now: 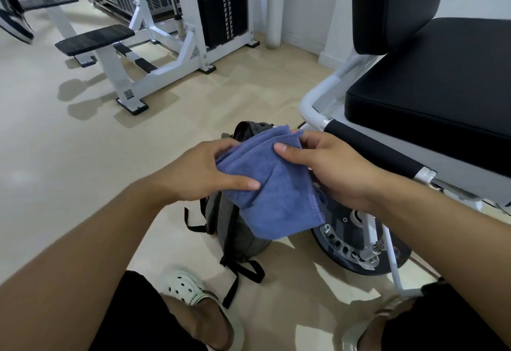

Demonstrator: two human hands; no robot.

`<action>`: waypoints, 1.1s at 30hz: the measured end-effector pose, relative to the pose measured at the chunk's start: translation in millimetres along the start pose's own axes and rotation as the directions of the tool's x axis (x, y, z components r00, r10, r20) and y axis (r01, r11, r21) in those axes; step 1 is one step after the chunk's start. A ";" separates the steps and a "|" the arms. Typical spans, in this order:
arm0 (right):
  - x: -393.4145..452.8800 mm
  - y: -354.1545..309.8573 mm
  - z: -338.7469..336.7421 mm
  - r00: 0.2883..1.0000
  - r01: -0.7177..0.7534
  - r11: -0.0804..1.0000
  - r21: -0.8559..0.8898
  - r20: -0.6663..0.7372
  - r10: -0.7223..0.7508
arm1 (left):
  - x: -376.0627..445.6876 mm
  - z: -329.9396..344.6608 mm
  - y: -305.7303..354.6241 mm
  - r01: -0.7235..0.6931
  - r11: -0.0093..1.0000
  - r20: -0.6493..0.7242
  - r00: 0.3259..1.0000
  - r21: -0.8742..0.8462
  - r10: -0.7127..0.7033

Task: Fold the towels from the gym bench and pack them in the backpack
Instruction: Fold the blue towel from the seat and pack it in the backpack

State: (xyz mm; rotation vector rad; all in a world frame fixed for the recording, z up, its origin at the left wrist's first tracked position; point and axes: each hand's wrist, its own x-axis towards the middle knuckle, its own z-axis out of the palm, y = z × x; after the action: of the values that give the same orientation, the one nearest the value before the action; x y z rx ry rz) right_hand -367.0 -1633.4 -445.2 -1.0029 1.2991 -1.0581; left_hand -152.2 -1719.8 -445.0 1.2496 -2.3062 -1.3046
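Note:
A folded blue towel (279, 190) hangs between both hands, above a grey backpack (237, 234) that stands upright on the floor. My left hand (204, 171) grips the towel's left edge, thumb on top. My right hand (329, 165) pinches the upper right corner, thumb on the front face. The towel covers most of the backpack's top; only a dark part of the opening (249, 129) shows behind it. The black padded gym bench seat (431, 96) is to the right, with nothing lying on the part in view.
The bench's white frame and black foam roller (370, 148) run close by my right wrist. A round metal disc (348, 245) sits by the backpack. A white weight machine (166, 46) stands at the back left. My feet in white clogs (190, 292) are below on the beige floor.

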 end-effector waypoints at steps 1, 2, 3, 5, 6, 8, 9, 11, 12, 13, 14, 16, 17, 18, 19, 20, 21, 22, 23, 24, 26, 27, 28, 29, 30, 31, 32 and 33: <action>0.7 -0.5 -1.0 1.000 -0.010 1.000 0.013 -0.002 0.010 | 0.2 -1.0 -1.4 0.003 0.999 -0.014 1.000 -0.033 -0.003; 1.6 0.2 -1.5 1.000 -0.012 1.000 0.003 -0.013 0.012 | 0.6 -1.9 -2.9 -0.003 0.997 -0.035 0.999 -0.081 0.000; 2.5 1.0 -1.4 1.000 -0.009 1.000 -0.017 -0.027 0.009 | 0.9 -2.4 -3.4 -0.013 0.992 -0.058 0.998 -0.128 0.006; 5.4 4.9 -1.7 0.998 -0.013 0.999 -0.045 -0.068 0.010 | 1.0 -3.7 -3.1 -0.057 0.984 -0.088 0.995 -0.170 0.043; 7.2 7.2 -1.4 0.996 -0.017 0.998 -0.053 -0.088 0.012 | 0.3 -4.0 -2.4 -0.071 0.982 -0.078 0.995 -0.176 0.058; 9.7 11.8 0.0 0.993 -0.026 0.993 -0.111 -0.121 0.012 | -2.2 -3.6 0.3 -0.069 0.977 -0.027 0.998 -0.202 0.064; 11.0 15.0 1.6 0.990 -0.037 0.983 -0.178 -0.137 0.012 | -3.5 -2.8 1.5 -0.060 0.974 0.002 0.998 -0.221 0.062; 12.4 20.9 6.4 0.987 -0.053 0.952 -0.301 -0.161 0.004 | -5.9 -0.5 5.4 -0.044 0.958 0.045 0.997 -0.282 0.059; 13.2 23.9 8.6 0.986 -0.047 0.946 -0.320 -0.166 -0.007 | -5.2 0.8 6.1 -0.037 0.946 0.042 0.998 -0.322 0.053; 13.7 25.6 10.6 0.986 -0.026 0.950 -0.311 -0.165 -0.027 | -3.5 2.2 6.4 -0.028 0.931 0.015 0.999 -0.365 0.037; 14.7 26.9 11.5 0.985 0.002 0.957 -0.291 -0.165 -0.052 | -0.6 3.1 5.2 -0.017 0.909 -0.033 0.999 -0.416 0.003; 15.0 26.3 11.5 0.980 0.051 0.969 -0.240 -0.174 -0.095 | 4.5 3.3 1.9 0.036 0.824 -0.135 0.982 -0.565 -0.135; 14.3 25.4 11.5 0.977 0.071 0.976 -0.208 -0.184 -0.110 | 6.7 2.8 -0.3 0.064 0.757 -0.137 0.970 -0.650 -0.199; 13.4 24.8 11.8 0.972 0.095 0.983 -0.160 -0.199 -0.126 | 8.1 2.6 -2.4 0.088 0.692 -0.097 0.970 -0.716 -0.224; 11.7 23.9 13.4 0.967 0.121 0.988 -0.097 -0.212 -0.139 | 8.0 3.2 -3.0 0.117 0.661 -0.038 0.976 -0.741 -0.216; 10.6 23.7 14.7 0.963 0.150 0.988 -0.035 -0.223 -0.154 | 7.3 5.4 -4.0 0.148 0.674 0.022 0.981 -0.724 -0.192; 9.4 22.6 16.3 0.958 0.176 0.984 0.013 -0.231 -0.168 | 6.0 8.9 -3.9 0.180 0.705 0.077 0.981 -0.686 -0.176; 10.1 22.8 17.3 0.953 0.188 0.981 0.039 -0.247 -0.173 | 5.5 12.8 -4.7 0.206 0.734 0.111 0.978 -0.647 -0.177; 10.2 22.4 17.5 0.953 0.184 0.982 0.051 -0.255 -0.165 | 5.8 16.7 -4.9 0.225 0.750 0.118 0.974 -0.622 -0.195; 11.7 23.2 16.7 0.954 0.164 0.986 0.040 -0.259 -0.149 | 6.7 19.9 -6.4 0.223 0.761 0.091 0.973 -0.610 -0.212; 15.5 24.4 12.7 0.959 0.090 0.995 -0.031 -0.266 -0.095 | 10.5 24.7 -11.3 0.136 0.812 -0.046 0.979 -0.568 -0.196; 16.7 25.7 10.5 0.958 0.041 0.997 -0.065 -0.281 -0.057 | 12.2 25.1 -13.1 0.075 0.864 -0.136 0.977 -0.499 -0.164; 16.9 26.9 8.8 0.955 0.001 0.996 -0.087 -0.296 -0.027 | 13.3 24.8 -14.3 0.019 0.920 -0.220 0.969 -0.390 -0.114; 16.1 27.3 7.9 0.950 -0.012 0.993 -0.115 -0.310 -0.024 | 13.1 23.7 -12.9 -0.022 0.961 -0.272 0.961 -0.274 -0.055; 16.3 28.0 6.3 0.945 -0.007 0.987 -0.162 -0.323 -0.047 | 12.8 22.7 -11.1 -0.054 0.981 -0.285 0.958 -0.185 -0.002; 15.7 26.8 5.4 0.942 0.009 0.972 -0.234 -0.325 -0.087 | 12.1 22.0 -9.0 -0.084 0.988 -0.265 0.963 -0.133 0.046; 14.8 24.5 5.6 0.942 0.024 0.951 -0.308 -0.310 -0.125 | 11.3 21.9 -8.0 -0.106 0.989 -0.225 0.971 -0.107 0.080; 13.2 21.5 6.7 0.948 0.040 0.929 -0.367 -0.279 -0.151 | 10.2 22.6 -7.4 -0.119 0.988 -0.179 0.979 -0.097 0.100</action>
State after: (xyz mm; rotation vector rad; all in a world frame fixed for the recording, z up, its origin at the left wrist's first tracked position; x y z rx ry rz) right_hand -359.8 -1641.3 -468.9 -1.2196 1.7553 -1.1037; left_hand -166.5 -1715.8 -466.2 1.1364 -2.1229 -1.2146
